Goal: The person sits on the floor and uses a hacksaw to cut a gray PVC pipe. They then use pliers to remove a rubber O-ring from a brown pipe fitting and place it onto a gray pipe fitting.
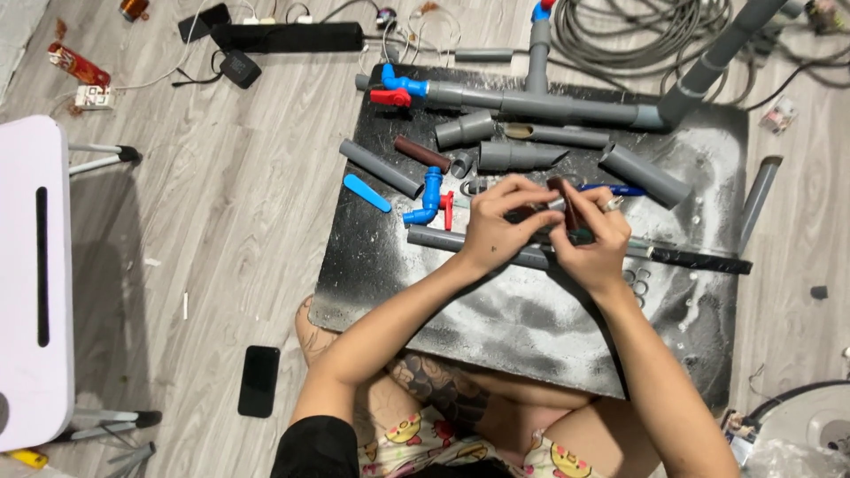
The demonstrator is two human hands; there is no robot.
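My left hand [498,226] and my right hand [595,239] meet over a black mat [531,319] dusted with white powder. Between their fingers they hold a small dark brown stick-like tool [567,205] with a dark green end, standing nearly upright. Just under my hands lies a long grey pipe [443,239] that continues into a black rod [699,260] at the right. A blue elbow fitting with a red handle [431,200] lies just left of my left hand. What the fingers pinch beneath the tool is hidden.
Grey pipe pieces [518,156], a brown tube [421,152], a blue strip [367,192] and a long pipe assembly with a blue and red valve [394,88] lie at the mat's far side. A black phone [258,381] rests on the wood floor, a white stool [31,283] stands left, coiled cable [637,31] behind.
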